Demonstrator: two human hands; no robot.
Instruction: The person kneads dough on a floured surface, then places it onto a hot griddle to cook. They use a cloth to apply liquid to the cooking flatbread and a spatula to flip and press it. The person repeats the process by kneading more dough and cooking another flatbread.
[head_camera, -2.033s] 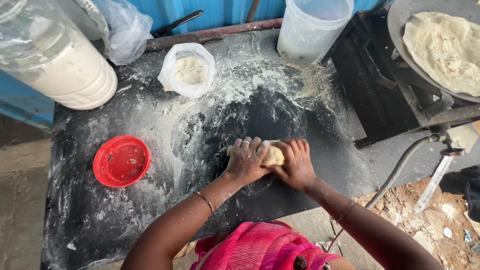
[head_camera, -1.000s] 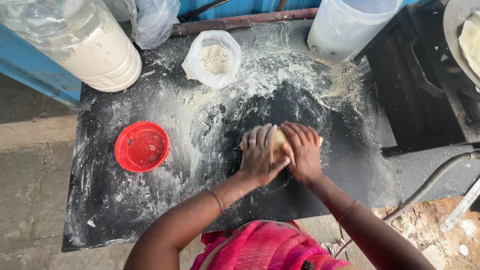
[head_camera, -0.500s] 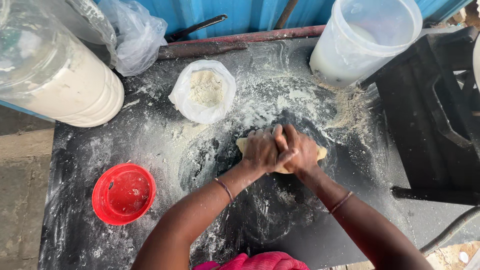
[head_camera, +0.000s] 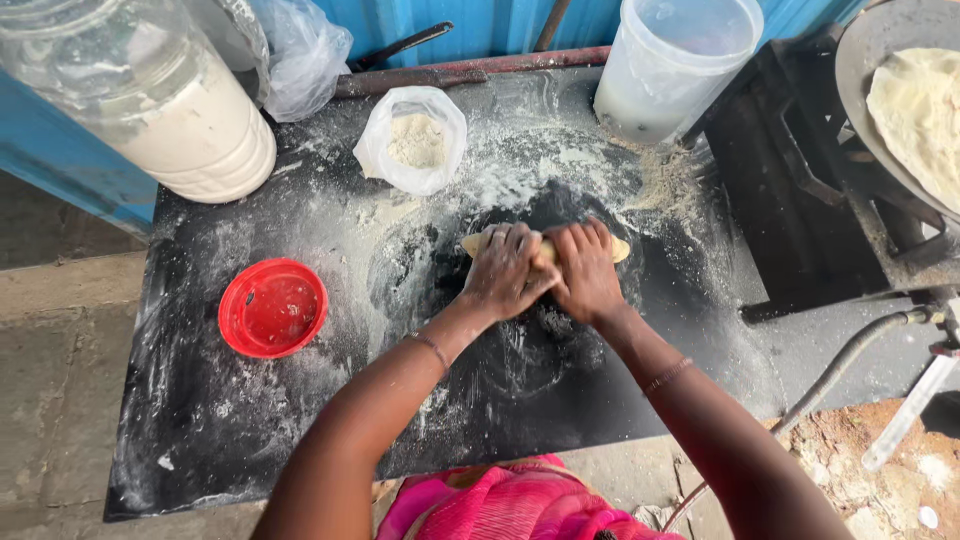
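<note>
From the head camera, both hands are pressing flat on a pale piece of dough (head_camera: 545, 248) that is lying on the floured black slab (head_camera: 250, 420). The left hand (head_camera: 505, 270) and right hand (head_camera: 585, 270) are lying side by side, fingers spread open over the dough, gripping nothing. Left of the dough a red lid (head_camera: 272, 307) is sitting; beyond it a bag of flour (head_camera: 415, 140) and a white bucket (head_camera: 675, 65) are standing.

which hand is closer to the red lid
Left. The left hand presses the dough on the side toward the red lid, though apart from it. The right hand sits beyond the left, farther from the lid.
</note>
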